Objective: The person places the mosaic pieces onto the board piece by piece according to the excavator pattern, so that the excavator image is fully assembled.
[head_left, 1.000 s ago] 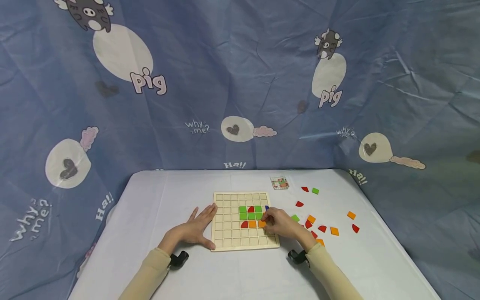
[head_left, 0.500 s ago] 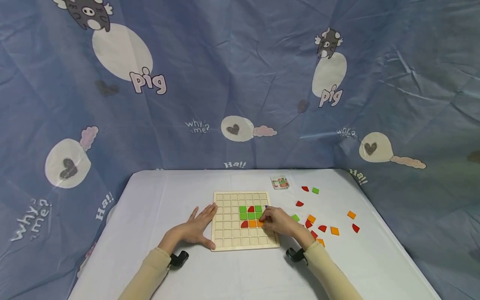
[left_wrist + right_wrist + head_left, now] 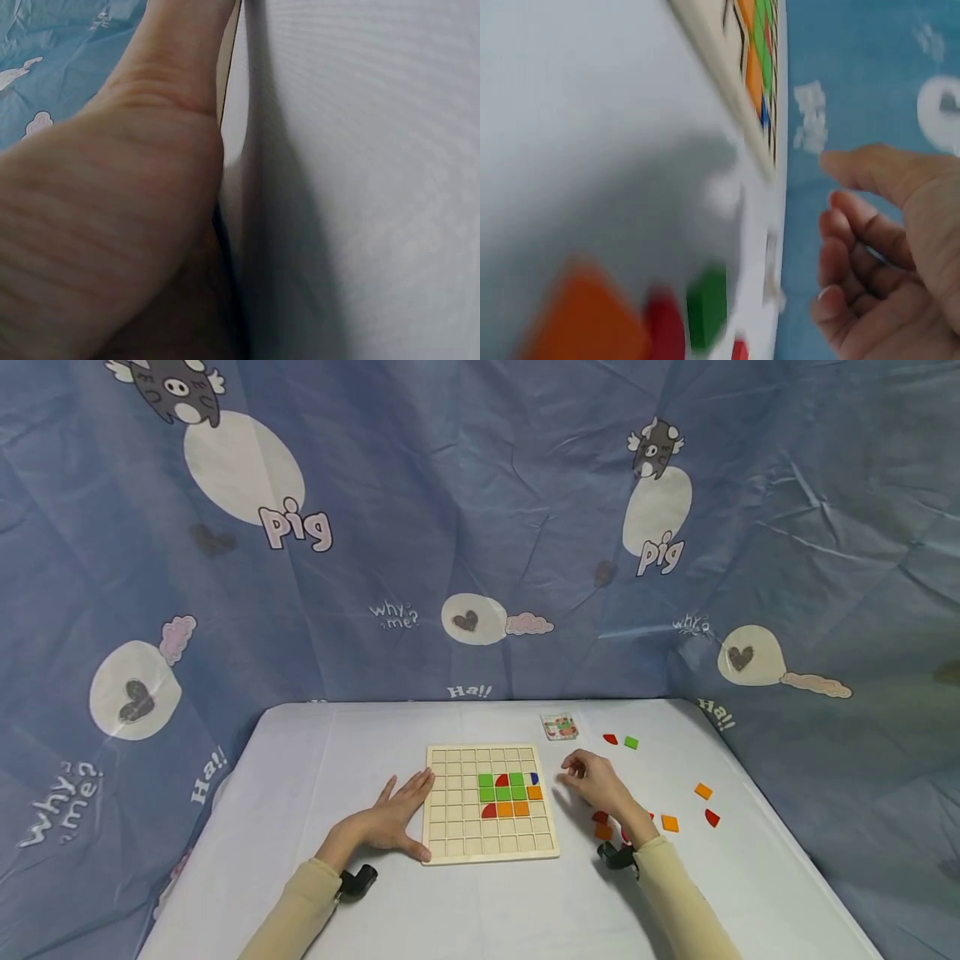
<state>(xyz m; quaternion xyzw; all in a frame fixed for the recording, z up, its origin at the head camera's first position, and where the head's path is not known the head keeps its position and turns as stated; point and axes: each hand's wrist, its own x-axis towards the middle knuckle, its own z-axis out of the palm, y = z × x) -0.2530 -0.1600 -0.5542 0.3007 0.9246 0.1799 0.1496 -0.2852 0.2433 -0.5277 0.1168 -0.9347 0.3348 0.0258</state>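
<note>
My left hand (image 3: 390,818) lies with spread fingers against the left edge of a wooden grid board (image 3: 457,843). In the left wrist view, the hand's base (image 3: 127,202) fills much of the picture. On the board's right half sit green squares (image 3: 502,793), red quarter-circles (image 3: 489,810), orange squares (image 3: 505,809) and a small blue piece (image 3: 534,779). My right hand (image 3: 600,783) hovers just right of the board, fingers loosely bent. In the right wrist view, its thumb and fingers stand apart, with nothing visible between them.
Loose tiles are scattered right of the board, among them an orange square (image 3: 670,823), a red quarter-circle (image 3: 712,817) and a green square (image 3: 632,743). The right forearm hides some. A small picture card (image 3: 559,726) lies behind the board. Patterned blue cloth (image 3: 480,527) hangs behind the table.
My right hand has left the board and moved to the right and farther back. An orange square beside the green row, previously covered by the fingers, now shows. The left hand has not moved.
</note>
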